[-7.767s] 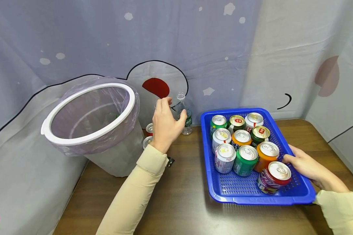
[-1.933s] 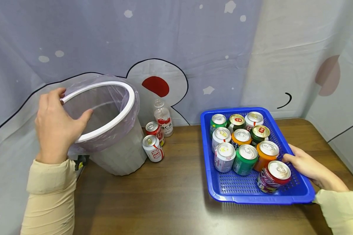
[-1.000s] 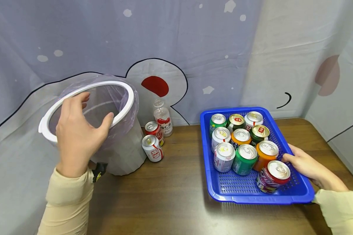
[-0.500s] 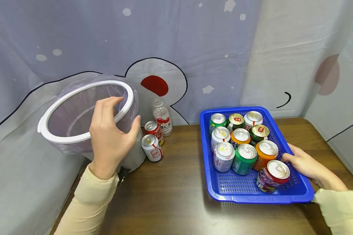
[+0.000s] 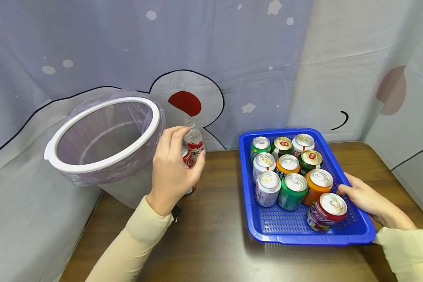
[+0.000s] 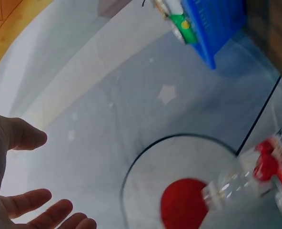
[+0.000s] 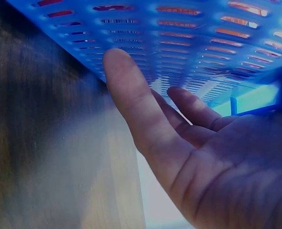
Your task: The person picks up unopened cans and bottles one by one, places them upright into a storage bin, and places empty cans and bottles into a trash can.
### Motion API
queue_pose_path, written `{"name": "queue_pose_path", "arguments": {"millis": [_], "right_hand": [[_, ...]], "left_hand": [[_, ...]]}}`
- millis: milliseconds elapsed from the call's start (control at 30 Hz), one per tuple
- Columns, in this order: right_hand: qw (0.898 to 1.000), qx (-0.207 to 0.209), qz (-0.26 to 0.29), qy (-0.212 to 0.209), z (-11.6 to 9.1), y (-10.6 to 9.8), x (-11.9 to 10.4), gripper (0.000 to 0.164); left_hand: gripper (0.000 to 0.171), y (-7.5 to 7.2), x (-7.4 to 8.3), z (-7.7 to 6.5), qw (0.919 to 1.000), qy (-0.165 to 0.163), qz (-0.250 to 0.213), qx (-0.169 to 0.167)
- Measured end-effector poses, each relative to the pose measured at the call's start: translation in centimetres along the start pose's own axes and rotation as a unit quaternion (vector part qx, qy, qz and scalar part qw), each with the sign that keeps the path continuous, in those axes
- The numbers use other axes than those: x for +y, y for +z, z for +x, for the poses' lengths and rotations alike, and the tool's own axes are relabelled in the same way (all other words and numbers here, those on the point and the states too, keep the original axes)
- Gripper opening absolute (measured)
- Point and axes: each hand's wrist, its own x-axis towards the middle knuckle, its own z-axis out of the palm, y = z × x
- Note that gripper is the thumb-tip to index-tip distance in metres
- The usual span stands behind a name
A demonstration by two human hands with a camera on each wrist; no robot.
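My left hand [image 5: 172, 168] is raised, thumb and fingers spread apart with nothing between them. Just beyond it stands an uncapped clear plastic bottle [image 5: 195, 137] with a red-and-white label, which also shows at lower right in the left wrist view. A red can [image 5: 188, 157] beside the bottle is partly hidden by that hand, and a white can [image 5: 190, 189] almost wholly. My right hand [image 5: 371, 201] grips the right side of a blue plastic basket [image 5: 313, 239], thumb over the rim. In the right wrist view, its fingers [image 7: 126, 76] lie along the slotted wall.
Several drink cans stand upright in the basket, including a green can [image 5: 292, 192] and a dark red can [image 5: 326, 213] near the front. At left a grey bin [image 5: 127, 192] has a white rim ring [image 5: 88, 167] over a translucent liner. A patterned curtain [image 5: 253, 70] hangs behind the table.
A green-labelled bottle that stood behind my left hand is gone from the table. That hand was over the bin and has since moved right to the remaining bottle. The right hand stays put.
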Motion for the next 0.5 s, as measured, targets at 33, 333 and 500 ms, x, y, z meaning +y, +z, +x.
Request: {"name": "queue_pose_path", "arguments": {"millis": [33,333,500], "right_hand": [[1.000,0.000,-0.002,-0.002,0.0,0.0,0.0,0.058],[1.000,0.005,-0.022,-0.015,0.0,0.0,-0.1,0.058],[1.000,0.000,-0.015,-0.018,0.0,0.0,-0.1,0.056]], "left_hand": [[0.053,0.5,-0.1,-0.1,1.0000,-0.005,0.004,-0.007],[0.065,4.7,-2.9,-0.1,0.9874,-0.108,0.081,-0.082],[0.074,6.2,-5.0,0.0,0.9713,-0.166,0.121,-0.120]]}}
